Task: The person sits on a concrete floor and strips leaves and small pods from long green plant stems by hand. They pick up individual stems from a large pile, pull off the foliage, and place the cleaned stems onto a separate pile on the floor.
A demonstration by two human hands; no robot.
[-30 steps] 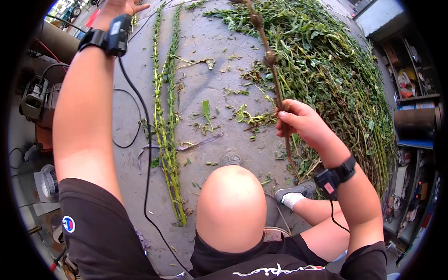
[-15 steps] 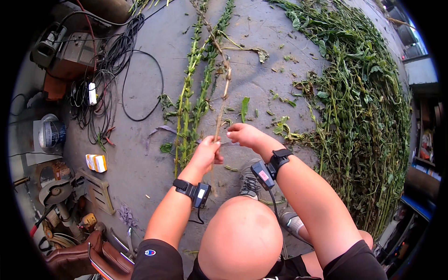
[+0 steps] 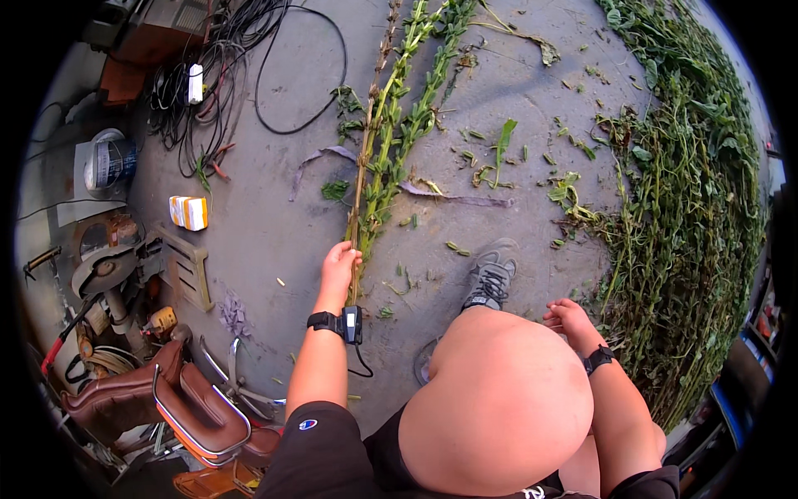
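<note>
My left hand (image 3: 337, 268) is closed round the lower end of a brown, dry plant stalk (image 3: 362, 179). That stalk lies along the left side of a few green stalks with seed pods (image 3: 391, 154) on the grey floor. A greyish purple cloth strip (image 3: 461, 199) passes beneath the stalks and shows on both sides of them. My right hand (image 3: 572, 323) is beside my bent knee, off the stalks, holding nothing, its fingers loosely apart. Close to it on the right is the big heap of cut green plants (image 3: 682, 216).
Fallen leaves and pods (image 3: 503, 150) are scattered over the floor. On the left are tangled black cables (image 3: 187, 108), an orange-and-white packet (image 3: 189, 213), a cut-off saw (image 3: 108, 270) and a brown leather chair (image 3: 199, 407). My shoe (image 3: 492, 279) stands right of the stalks.
My left hand has brought the brown stalk from right of the green stalks to their left side, down against them. My right hand has drawn back to the right, near my knee. The view has shifted.
</note>
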